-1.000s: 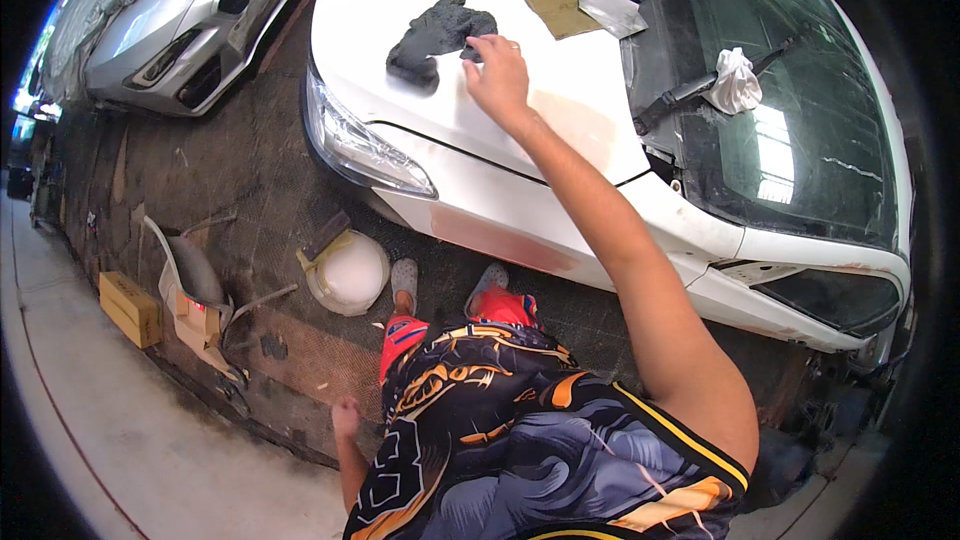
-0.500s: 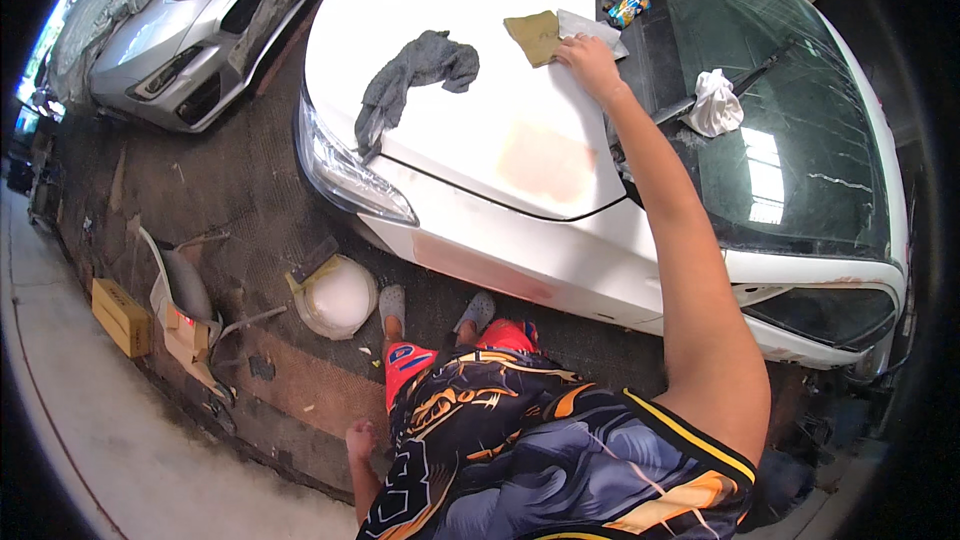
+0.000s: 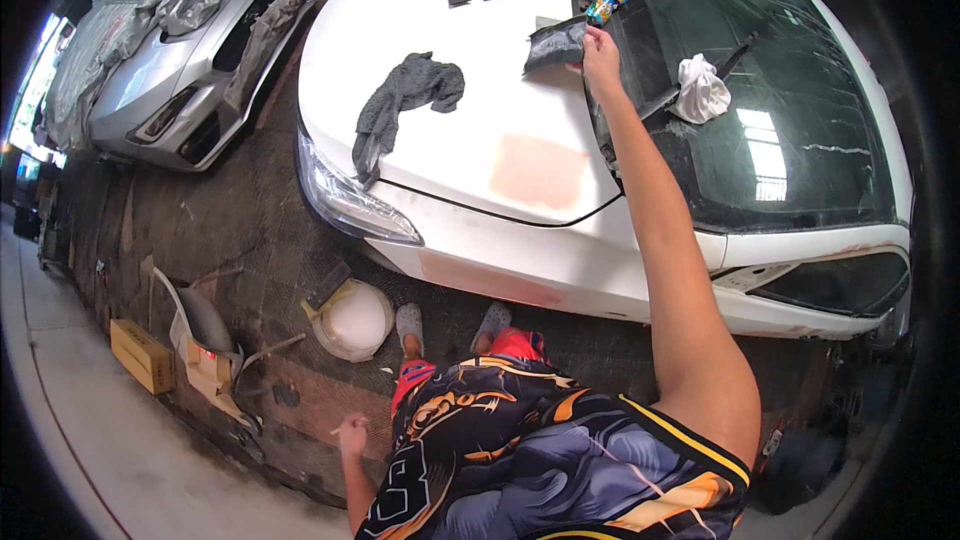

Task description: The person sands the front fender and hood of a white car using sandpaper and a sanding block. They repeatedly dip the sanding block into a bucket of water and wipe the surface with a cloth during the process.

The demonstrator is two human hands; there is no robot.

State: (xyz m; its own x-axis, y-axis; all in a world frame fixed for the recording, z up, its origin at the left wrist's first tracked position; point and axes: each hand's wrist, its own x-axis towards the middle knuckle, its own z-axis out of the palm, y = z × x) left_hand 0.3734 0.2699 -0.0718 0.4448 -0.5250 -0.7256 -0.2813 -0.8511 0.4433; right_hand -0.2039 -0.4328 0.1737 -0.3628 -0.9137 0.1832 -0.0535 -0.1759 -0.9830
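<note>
Dark sheet (image 3: 557, 46), now lifted, is pinched in the right hand (image 3: 602, 60).

The thing in the right hand (image 3: 601, 58) is a thin, flexible dark grey sheet (image 3: 556, 46). It has a roughly four-sided shape, and its surface looks dull, with some paler marks. The fingers pinch it at its right end. The sheet is not flat: it is bent in a soft curve and tilted, over the rear part of the white hood (image 3: 475, 30), close to the windshield (image 3: 770, 150). Whether its lower left corner touches the hood, I cannot tell. A lighter grey patch shows just behind its upper edge.
</note>
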